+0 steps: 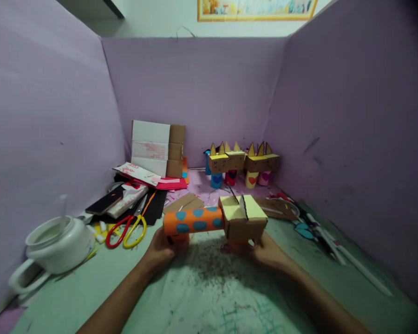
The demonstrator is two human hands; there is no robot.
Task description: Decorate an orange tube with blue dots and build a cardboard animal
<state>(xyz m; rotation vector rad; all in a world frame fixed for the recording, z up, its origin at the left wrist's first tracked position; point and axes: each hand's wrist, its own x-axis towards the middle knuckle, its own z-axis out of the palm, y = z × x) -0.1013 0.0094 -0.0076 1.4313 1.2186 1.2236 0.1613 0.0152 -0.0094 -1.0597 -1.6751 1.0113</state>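
Note:
In the middle of the head view is a cardboard animal figure (198,221): an orange tube body with blue spots lying level, and a box head with a pale yellow top and upright pointed ears. My left hand (162,250) is closed around the lower rear end of the figure, by a short orange leg tube. My right hand (264,250) grips it low under the box head, fingers partly hidden behind it. The figure is held just over the green table cover (181,301); whether its legs touch the cover I cannot tell.
Scissors (134,229) with red and yellow handles lie left, beside a white teapot-like pot (57,248). Behind are black card, red paper (172,183) and a folded carton (151,146). Several similar figures (235,162) stand at the back. Pens (320,239) lie right. Purple panels surround the table.

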